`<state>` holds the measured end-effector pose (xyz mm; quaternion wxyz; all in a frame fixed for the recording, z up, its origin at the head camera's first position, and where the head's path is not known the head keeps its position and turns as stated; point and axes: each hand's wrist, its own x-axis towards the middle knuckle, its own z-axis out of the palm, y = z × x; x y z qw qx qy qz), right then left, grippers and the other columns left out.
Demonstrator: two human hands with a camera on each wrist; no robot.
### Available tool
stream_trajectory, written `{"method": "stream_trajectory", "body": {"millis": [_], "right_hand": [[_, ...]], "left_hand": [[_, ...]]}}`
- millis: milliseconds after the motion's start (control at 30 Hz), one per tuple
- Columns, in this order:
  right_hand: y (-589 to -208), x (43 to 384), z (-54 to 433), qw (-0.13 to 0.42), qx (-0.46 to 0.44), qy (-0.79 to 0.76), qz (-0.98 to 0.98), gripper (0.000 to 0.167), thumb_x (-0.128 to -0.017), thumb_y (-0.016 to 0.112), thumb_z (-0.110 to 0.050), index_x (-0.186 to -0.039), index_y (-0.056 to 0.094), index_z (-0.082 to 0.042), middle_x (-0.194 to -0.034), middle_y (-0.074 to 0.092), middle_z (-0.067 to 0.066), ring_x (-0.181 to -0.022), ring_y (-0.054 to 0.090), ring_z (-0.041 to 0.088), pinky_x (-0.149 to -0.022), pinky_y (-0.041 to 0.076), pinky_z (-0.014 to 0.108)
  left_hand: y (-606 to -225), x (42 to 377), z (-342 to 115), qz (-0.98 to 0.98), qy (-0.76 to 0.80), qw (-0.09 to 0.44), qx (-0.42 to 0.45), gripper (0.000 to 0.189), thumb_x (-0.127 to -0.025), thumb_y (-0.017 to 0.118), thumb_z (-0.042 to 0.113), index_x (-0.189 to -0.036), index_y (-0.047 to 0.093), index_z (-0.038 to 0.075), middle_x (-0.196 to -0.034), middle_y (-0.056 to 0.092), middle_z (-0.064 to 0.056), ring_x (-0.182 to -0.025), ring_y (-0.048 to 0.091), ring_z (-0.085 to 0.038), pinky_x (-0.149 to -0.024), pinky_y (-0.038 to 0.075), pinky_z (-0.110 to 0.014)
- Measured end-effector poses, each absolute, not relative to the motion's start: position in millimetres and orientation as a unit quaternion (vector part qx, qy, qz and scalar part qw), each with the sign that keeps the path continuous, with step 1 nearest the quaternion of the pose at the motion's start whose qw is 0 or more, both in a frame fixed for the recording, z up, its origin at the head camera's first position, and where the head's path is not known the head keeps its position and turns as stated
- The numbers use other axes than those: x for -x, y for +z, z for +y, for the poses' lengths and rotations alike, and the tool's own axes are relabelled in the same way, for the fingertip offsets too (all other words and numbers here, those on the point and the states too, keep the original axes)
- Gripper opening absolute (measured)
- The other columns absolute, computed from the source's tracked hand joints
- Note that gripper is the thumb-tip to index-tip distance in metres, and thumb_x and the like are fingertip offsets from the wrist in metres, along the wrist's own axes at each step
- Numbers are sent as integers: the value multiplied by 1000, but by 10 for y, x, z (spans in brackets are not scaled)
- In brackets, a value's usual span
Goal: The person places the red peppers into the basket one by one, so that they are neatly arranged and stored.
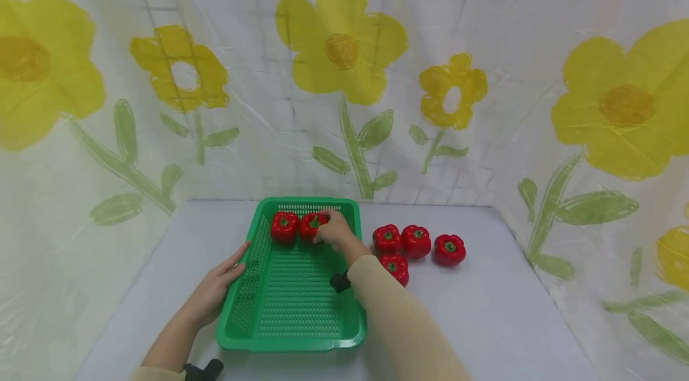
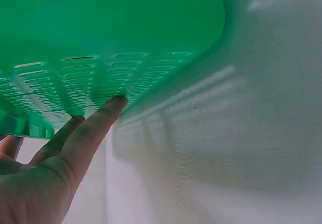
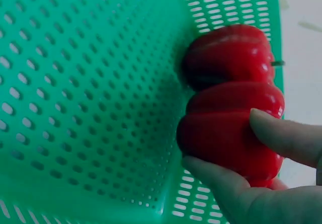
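A green plastic basket (image 1: 301, 303) with slotted walls stands on the table. At its far end, my right hand (image 1: 335, 230) grips a red bell pepper (image 1: 311, 226), thumb on one side and fingers on the other, as the right wrist view shows. Right beside that one, a second red bell pepper (image 3: 229, 55) sits in the far left corner. My left hand (image 1: 212, 294) rests against the basket's left side; in the left wrist view its extended fingers (image 2: 95, 128) touch the slotted outer wall from below the rim.
Several red bell peppers lie on the white table (image 1: 484, 321) just right of the basket, among them a front pepper (image 1: 395, 267) partly behind the right sleeve and a rightmost pepper (image 1: 449, 250). A curtain (image 1: 258, 130) painted with yellow flowers hangs behind the table.
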<state>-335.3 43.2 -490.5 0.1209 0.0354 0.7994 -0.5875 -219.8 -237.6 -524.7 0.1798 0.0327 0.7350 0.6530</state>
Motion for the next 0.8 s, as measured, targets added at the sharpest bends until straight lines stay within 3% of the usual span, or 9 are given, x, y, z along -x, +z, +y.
{"method": "stream_trajectory", "body": {"millis": [167,333,633,800], "right_hand": [[-4990,3400,404,115,-47,-583,803,75,-71,71,20,-139,56,-6,-132,58,17,-100,57,25,-71,61,33],[-5061,3426,371,118,-65,-577,806,77,-69,71,23,-138,58,-7,-130,58,17,-94,56,25,-64,59,31],[-5081,3414,298,103,-57,-552,826,82,-70,70,21,-142,57,-15,-135,58,16,-96,57,26,-59,53,29],[-5087,3418,286,91,-54,-555,825,82,-71,63,23,-142,57,-17,-134,58,15,-84,56,23,-51,49,26]], "left_hand": [[-5234,2219,-2361,733,654,181,-37,56,-110,37,40,-162,17,35,-171,3,-9,-153,17,-42,-110,46,-49],[-5227,2212,-2363,733,654,186,-30,56,-110,37,39,-162,16,35,-171,2,-8,-154,12,-42,-114,42,-50],[-5221,2197,-2381,730,656,189,-28,56,-110,36,39,-162,16,35,-171,1,-7,-155,10,-40,-114,42,-48],[-5229,2205,-2383,729,656,190,-33,56,-110,37,39,-162,16,35,-171,2,-7,-155,10,-40,-114,42,-49]]}}
